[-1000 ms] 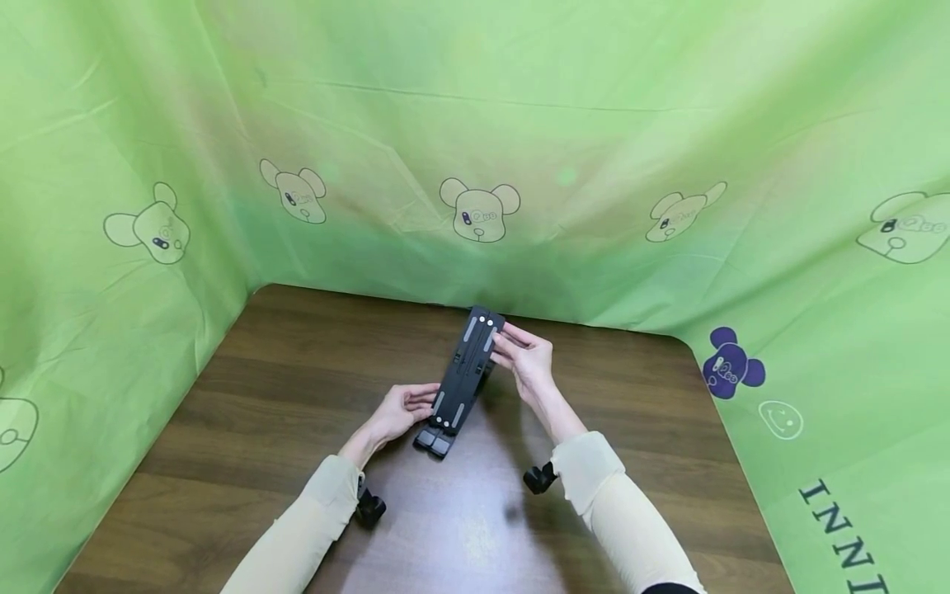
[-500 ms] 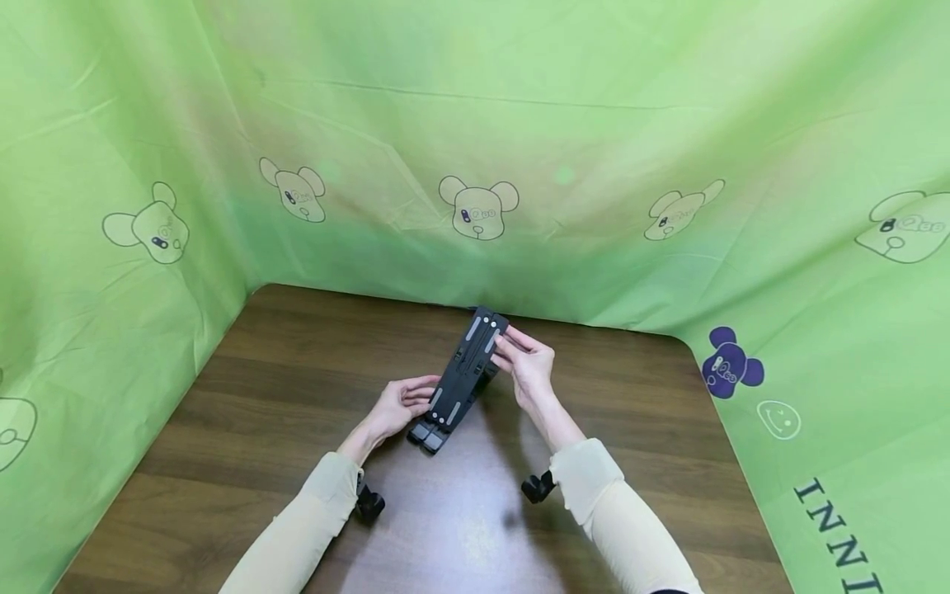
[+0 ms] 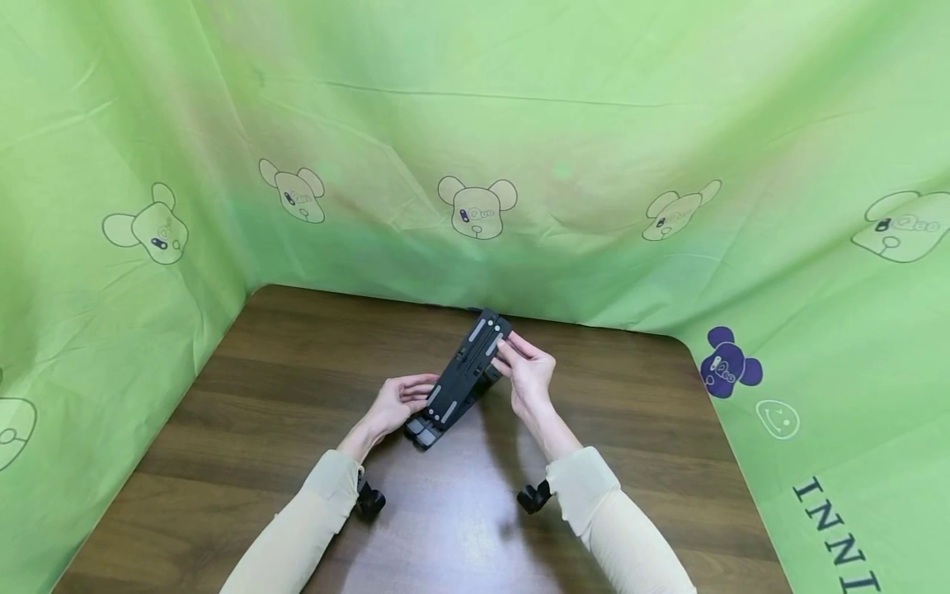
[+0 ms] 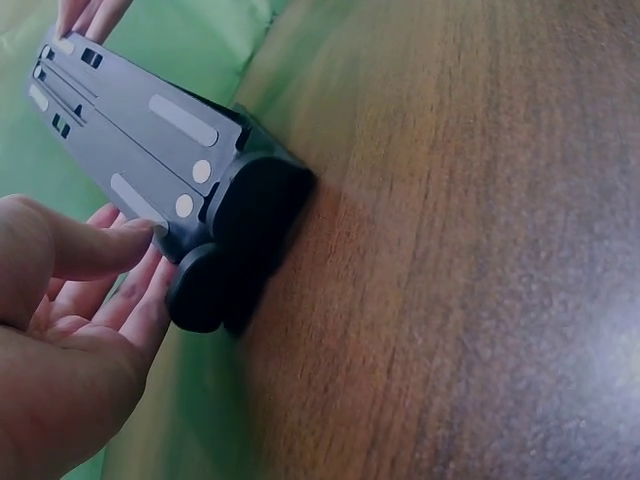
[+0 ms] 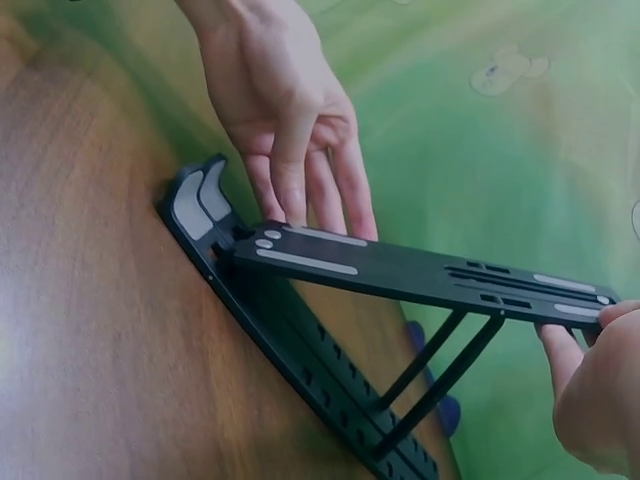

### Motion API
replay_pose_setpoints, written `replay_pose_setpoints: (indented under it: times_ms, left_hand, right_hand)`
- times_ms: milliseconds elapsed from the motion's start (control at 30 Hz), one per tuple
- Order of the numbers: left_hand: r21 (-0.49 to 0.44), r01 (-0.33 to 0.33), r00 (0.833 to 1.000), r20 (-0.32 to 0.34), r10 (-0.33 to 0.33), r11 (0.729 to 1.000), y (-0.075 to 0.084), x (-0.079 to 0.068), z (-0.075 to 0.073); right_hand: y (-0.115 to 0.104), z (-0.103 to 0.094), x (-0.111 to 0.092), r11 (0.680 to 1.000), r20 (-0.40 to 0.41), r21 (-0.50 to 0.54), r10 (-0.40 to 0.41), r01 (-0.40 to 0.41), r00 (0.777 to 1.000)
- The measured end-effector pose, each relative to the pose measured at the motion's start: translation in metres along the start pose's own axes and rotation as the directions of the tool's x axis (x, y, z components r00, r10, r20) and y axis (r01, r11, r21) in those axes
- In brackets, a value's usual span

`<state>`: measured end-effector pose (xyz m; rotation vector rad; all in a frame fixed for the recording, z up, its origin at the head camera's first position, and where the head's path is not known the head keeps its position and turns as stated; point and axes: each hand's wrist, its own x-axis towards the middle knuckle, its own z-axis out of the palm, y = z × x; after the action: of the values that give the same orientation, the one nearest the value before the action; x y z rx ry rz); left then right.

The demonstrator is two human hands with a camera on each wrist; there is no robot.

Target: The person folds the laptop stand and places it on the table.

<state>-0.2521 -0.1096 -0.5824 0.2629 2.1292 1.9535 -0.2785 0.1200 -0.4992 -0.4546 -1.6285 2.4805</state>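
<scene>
A black folding laptop stand with pale grey pads slants over the middle of the table. In the right wrist view its two long plates spread apart in a V, and thin struts link them. Padded hooks stick up at the hinged end. My right hand pinches the far end of the upper plate between thumb and fingers. Near the hinged end my left hand holds the plate's edge, thumb on the padded face and fingers behind, as the left wrist view shows.
The brown wood-grain table has green curtains printed with bear heads behind it and at both sides. Black wrist devices hang below both sleeves.
The stand has turned a little clockwise, its hinged end shifting left and its far end slightly right. More of the part beneath the upper plate shows. Both hands keep their hold.
</scene>
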Motion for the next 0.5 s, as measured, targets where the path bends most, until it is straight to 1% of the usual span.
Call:
replay_pose_setpoints:
  times_ms: [200, 233, 500]
  left_hand:
    - [-0.041, 0.005, 1.0, -0.014, -0.006, 0.999, 0.001, 0.003, -0.003]
    - [-0.036, -0.003, 1.0, -0.018, 0.002, 0.999, 0.001, 0.004, -0.003]
    - [-0.057, -0.003, 0.997, -0.073, -0.001, 0.998, 0.001, 0.006, -0.003]
  right_hand:
    - [0.003, 0.004, -0.004, 0.999, -0.052, 0.047, -0.015, 0.017, 0.999]
    - [0.003, 0.005, -0.005, 0.998, -0.065, 0.052, -0.016, 0.02, 0.998]
    - [0.006, 0.009, -0.012, 0.997, -0.137, 0.072, -0.027, 0.038, 0.99]
